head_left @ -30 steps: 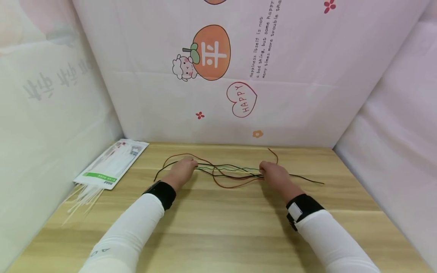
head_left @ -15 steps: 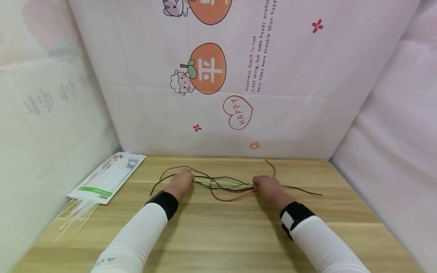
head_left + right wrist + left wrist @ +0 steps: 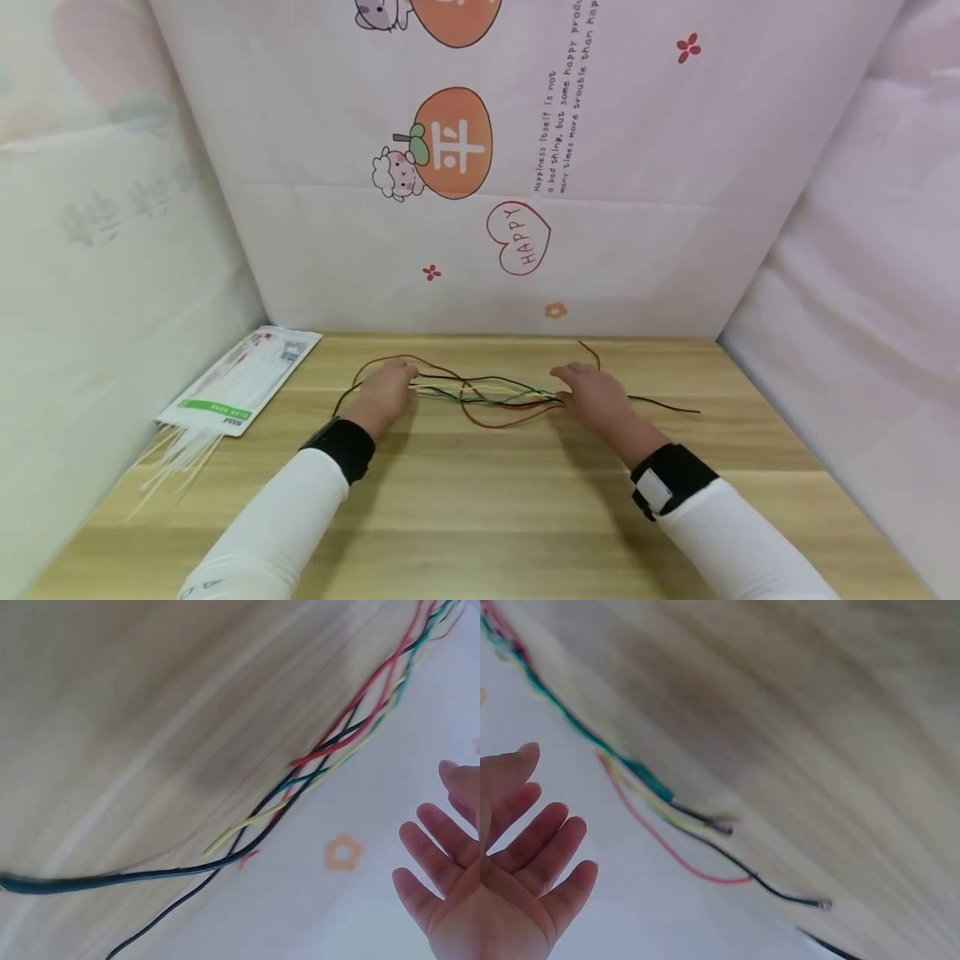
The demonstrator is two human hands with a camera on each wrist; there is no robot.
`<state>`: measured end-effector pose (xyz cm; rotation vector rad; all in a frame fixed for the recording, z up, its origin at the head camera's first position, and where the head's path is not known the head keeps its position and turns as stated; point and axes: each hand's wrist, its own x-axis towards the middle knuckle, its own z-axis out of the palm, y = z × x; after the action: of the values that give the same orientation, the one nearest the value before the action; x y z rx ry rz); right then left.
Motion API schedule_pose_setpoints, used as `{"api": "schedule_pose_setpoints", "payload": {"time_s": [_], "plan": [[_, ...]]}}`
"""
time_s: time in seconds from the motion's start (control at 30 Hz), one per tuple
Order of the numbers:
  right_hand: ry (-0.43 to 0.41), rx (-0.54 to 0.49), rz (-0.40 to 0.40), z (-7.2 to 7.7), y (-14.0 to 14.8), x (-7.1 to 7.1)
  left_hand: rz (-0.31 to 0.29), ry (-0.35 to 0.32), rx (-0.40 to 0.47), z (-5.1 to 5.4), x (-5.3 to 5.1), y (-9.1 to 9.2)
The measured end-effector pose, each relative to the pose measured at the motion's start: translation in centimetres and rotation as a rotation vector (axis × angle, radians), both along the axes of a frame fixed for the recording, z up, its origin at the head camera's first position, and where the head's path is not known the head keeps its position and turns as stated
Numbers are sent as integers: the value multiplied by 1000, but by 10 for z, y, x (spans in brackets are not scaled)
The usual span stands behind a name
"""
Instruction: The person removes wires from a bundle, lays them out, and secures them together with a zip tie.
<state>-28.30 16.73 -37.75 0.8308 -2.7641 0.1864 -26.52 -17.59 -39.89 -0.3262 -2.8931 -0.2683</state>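
Observation:
A loose bundle of thin electrical wires [image 3: 495,400], red, black, green and yellow, lies across the far part of the wooden table. By its left end is my left hand [image 3: 386,393], its fingers relaxed and parted. The left wrist view shows that hand [image 3: 536,855] apart from the wire ends [image 3: 727,825], holding nothing. Over the right end hovers my right hand [image 3: 596,396]. In the right wrist view its fingers [image 3: 427,840] are spread, with a gap to the crossing wires [image 3: 322,761]. One black wire [image 3: 663,404] sticks out past it to the right.
A white packet [image 3: 240,379] with a green stripe lies at the table's far left, white cable ties [image 3: 176,458] poking from its open end. White printed cloth [image 3: 637,250] walls in the back and both sides. The wooden tabletop [image 3: 465,517] stretches toward me.
Both hands gripped the wire bundle before; their fingers have now loosened and let go. The left hand has moved slightly left. The head view tilted up and then settled.

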Motion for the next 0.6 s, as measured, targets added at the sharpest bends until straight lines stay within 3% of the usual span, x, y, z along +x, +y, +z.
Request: {"api": "schedule_pose_setpoints", "payload": {"time_s": [0.17,0.3,0.47,0.6], "plan": [[52,-82,87,9,-3,27,15,56,61,14,12,-12],[113,-106,132,10,-5,45,51,80,86,22,20,-36],[173,-105,186,2,-12,59,129,123,116,32,36,-82],[211,-77,225,-9,-17,67,234,111,160,34,53,-128]]}}
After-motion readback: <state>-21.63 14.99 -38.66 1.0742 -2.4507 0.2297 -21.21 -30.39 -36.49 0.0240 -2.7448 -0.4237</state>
